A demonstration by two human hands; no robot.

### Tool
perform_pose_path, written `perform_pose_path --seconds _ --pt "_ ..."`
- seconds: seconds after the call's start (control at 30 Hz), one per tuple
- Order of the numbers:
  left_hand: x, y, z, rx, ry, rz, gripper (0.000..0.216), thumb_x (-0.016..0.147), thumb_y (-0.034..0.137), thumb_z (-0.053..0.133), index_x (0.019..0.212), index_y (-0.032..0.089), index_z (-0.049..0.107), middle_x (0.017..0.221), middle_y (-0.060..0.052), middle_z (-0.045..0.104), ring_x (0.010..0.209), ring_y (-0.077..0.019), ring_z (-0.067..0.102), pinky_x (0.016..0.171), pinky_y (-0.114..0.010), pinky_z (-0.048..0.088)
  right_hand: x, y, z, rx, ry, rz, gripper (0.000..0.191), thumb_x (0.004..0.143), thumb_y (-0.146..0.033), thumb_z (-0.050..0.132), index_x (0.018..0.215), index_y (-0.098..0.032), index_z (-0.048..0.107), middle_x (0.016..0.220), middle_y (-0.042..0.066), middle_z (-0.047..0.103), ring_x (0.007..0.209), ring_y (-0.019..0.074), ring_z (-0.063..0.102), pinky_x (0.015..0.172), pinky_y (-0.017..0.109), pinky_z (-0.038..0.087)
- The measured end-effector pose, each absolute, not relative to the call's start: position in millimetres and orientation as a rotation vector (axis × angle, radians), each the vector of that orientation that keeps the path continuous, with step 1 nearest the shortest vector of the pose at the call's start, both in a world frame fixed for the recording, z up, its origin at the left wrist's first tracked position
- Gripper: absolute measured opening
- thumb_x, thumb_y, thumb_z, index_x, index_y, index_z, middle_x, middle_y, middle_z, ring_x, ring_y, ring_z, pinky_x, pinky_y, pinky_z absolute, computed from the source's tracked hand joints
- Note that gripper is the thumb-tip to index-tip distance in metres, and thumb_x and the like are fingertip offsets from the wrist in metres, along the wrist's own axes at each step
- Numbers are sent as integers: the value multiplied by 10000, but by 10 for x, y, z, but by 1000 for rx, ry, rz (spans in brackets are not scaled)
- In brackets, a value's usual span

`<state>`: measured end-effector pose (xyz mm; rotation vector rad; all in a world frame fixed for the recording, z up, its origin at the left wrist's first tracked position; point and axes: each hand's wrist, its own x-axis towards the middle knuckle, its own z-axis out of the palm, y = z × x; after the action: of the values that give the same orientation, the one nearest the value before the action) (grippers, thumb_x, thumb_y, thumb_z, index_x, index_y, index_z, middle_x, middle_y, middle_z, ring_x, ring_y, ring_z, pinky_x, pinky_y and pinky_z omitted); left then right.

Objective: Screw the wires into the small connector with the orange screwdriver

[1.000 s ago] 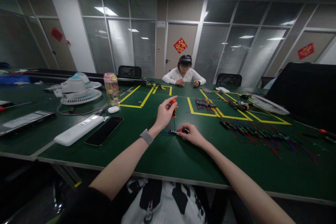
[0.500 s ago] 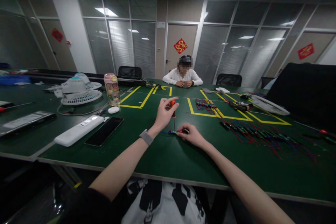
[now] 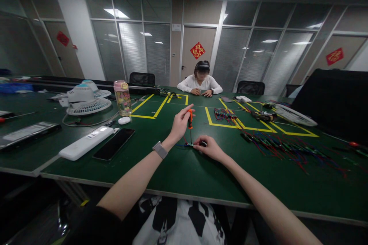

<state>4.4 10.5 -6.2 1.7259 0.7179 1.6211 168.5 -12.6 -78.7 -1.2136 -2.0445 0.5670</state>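
Observation:
An orange-and-black screwdriver (image 3: 190,121) stands upright, its tip down on a small circuit board (image 3: 189,145) with red and blue wires. Around the screwdriver's handle, near the top, are the fingers of my left hand (image 3: 180,124). My right hand (image 3: 209,147) pinches the right end of the board against the green table. Part of the board is hidden under those fingertips, and a small black object shows beside them.
Wired circuit boards (image 3: 284,146) lie in a row at right, with another bunch (image 3: 225,114) inside yellow tape. At left are a phone (image 3: 114,144), power strip (image 3: 86,142), bottle (image 3: 123,99) and fan (image 3: 88,101). A person (image 3: 199,82) sits opposite.
My left fingers have shifted and straightened at the screwdriver's handle. My right hand and the board have stayed put. The person opposite has moved their hands slightly.

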Motion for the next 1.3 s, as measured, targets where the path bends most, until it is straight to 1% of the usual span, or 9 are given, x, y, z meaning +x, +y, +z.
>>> perform_pose_path --seconds 0.13,0.23,0.33,0.43,0.53,0.7,0.9,1.1,1.3 --pt "37 92 -56 1784 788 1706 308 790 284 589 1082 196 637 947 -47 594 806 -121 576 742 -239 472 1687 -125 -790 -1202 -2038 567 150 721 -285 642 766 -144 666 721 27 643 670 139 571 655 257 450" --pt "27 98 -55 1798 804 1717 274 828 272 529 1068 215 650 1034 -57 579 923 -137 560 790 -238 461 1688 -131 -787 -1197 -2042 568 144 724 -281 640 765 -146 667 717 27 643 663 138 571 653 257 453" --pt "35 113 -60 1717 711 1625 321 868 239 445 1147 211 601 1038 -58 610 894 -132 585 784 -253 469 1689 -136 -784 -1203 -2041 572 139 726 -280 638 771 -152 668 720 25 642 675 142 574 659 260 455" --pt "47 107 -66 1717 712 1641 314 817 261 546 1116 198 617 958 -49 611 805 -122 588 743 -246 479 1685 -143 -774 -1214 -2033 570 140 725 -281 640 771 -152 668 726 28 644 681 146 574 663 264 454" --pt "47 90 -68 1793 799 1712 285 786 284 594 1056 220 655 981 -49 569 853 -126 564 762 -238 472 1682 -148 -763 -1217 -2041 566 137 725 -280 639 767 -153 669 714 24 641 666 142 568 655 264 452" --pt "45 105 -71 1761 699 1664 324 873 220 437 1153 221 599 1086 -59 584 939 -134 570 827 -274 459 1684 -143 -760 -1210 -2051 555 136 724 -279 640 768 -154 669 713 23 638 664 141 568 659 264 453" --pt "36 68 -53 1827 800 1736 264 791 287 593 1033 208 663 975 -54 563 885 -138 562 765 -242 474 1679 -145 -760 -1203 -2046 553 138 721 -281 643 769 -155 670 714 26 639 674 147 573 667 269 456" --pt "41 66 -45 1770 721 1664 319 880 243 439 1156 205 594 1044 -64 593 888 -122 578 749 -232 470 1686 -127 -785 -1196 -2047 561 145 722 -287 643 772 -154 672 707 24 641 668 146 575 658 267 457" --pt "40 74 -63 1833 786 1735 280 803 293 578 1064 217 650 1005 -54 571 887 -133 563 755 -227 473 1678 -147 -758 -1195 -2047 552 125 719 -270 645 767 -157 671 715 25 642 670 147 577 664 265 454"
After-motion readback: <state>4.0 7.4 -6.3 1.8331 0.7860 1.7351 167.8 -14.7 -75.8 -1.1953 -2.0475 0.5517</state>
